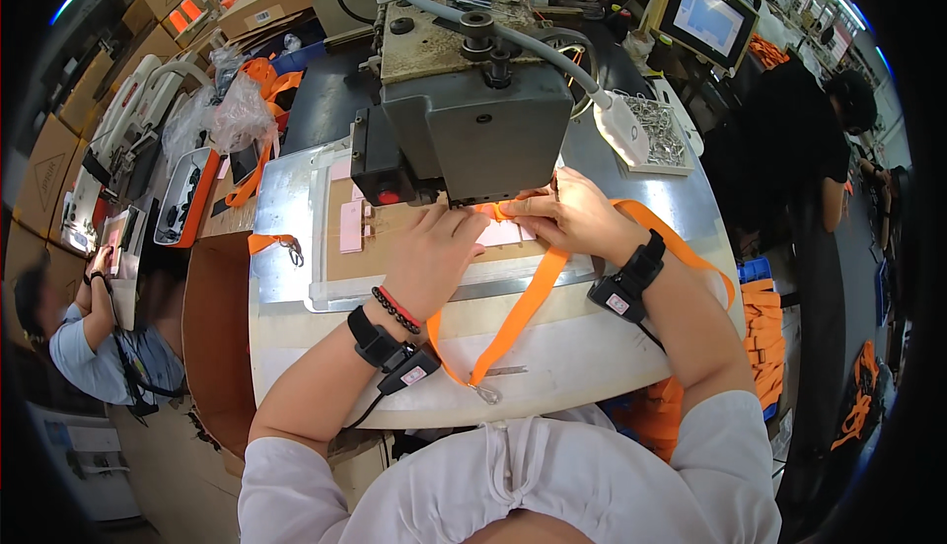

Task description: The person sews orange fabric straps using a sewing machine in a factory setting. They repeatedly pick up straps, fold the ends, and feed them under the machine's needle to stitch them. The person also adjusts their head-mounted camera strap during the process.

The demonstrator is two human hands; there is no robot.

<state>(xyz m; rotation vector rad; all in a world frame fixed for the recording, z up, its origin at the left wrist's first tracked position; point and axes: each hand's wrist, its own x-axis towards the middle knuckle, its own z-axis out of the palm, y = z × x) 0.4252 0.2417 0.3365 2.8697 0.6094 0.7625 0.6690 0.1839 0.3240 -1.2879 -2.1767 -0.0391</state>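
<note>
Under the dark sewing machine head, my right hand pinches an orange lanyard strap between thumb and fingers. My left hand lies beside it, fingers stretched out flat toward the strap's end, where the contact is partly hidden. From my hands the strap loops down toward me, with a metal hook at its lowest bend. More of it runs rightward behind my right wrist. Both hands rest over a clear-edged template with a brown board and pink pads.
Left of the template lies another orange strap end with a hook. A tray of metal hooks stands at the back right, below a screen. Orange strap bundles hang right. An open cardboard box stands left. Co-workers sit on both sides.
</note>
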